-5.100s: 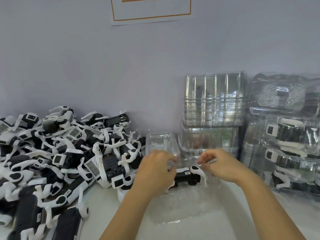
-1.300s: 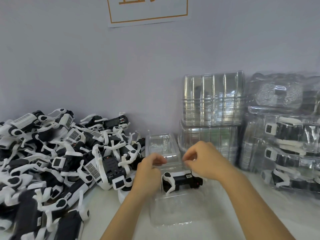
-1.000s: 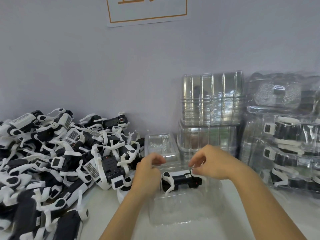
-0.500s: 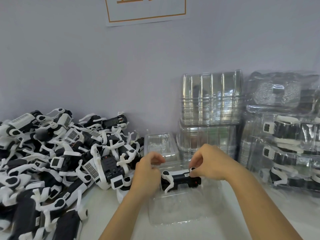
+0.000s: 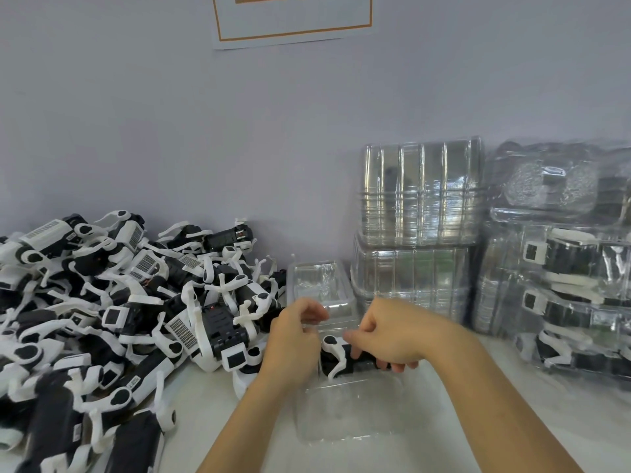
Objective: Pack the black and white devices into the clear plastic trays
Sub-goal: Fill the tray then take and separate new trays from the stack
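Observation:
One black and white device [image 5: 336, 358] lies across the far half of an open clear plastic tray [image 5: 351, 411] on the white table. My right hand [image 5: 392, 336] covers the device's right part, its fingers curled over the black body. My left hand [image 5: 293, 343] is at the device's left end, with the thumb and fingers bent near the tray's hinged lid [image 5: 319, 288], which stands open behind. What the left fingertips hold is hidden.
A big loose heap of black and white devices [image 5: 112, 308] fills the table's left side. Stacks of empty clear trays [image 5: 420, 227] stand against the wall behind. Packed trays [image 5: 563, 295] are piled at the right. A wall sign [image 5: 293, 18] hangs above.
My right hand has come down and left onto the device's body, pressing it lower into the tray. My left hand has hardly moved.

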The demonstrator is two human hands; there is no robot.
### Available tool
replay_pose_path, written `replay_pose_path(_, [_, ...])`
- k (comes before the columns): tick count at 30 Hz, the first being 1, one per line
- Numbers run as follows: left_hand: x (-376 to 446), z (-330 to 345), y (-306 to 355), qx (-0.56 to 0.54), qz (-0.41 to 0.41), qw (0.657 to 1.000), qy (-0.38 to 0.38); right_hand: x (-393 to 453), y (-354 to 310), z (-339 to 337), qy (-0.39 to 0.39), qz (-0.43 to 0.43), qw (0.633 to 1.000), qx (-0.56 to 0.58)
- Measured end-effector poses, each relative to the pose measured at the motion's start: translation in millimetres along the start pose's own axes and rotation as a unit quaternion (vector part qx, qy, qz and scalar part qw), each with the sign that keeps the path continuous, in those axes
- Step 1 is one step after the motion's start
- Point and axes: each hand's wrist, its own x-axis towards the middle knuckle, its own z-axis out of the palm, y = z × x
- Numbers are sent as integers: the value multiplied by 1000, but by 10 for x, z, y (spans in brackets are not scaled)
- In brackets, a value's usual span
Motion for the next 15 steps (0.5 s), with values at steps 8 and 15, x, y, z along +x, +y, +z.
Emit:
replay_pose_path(8, [4,4,-13,5,-9,1000,0,-24,34,-2,-41,-26,999,-5])
replay_pose_path(15, [13,-2,-16,10,-8,1000,3,-18,26,22,-28,-35,998,36])
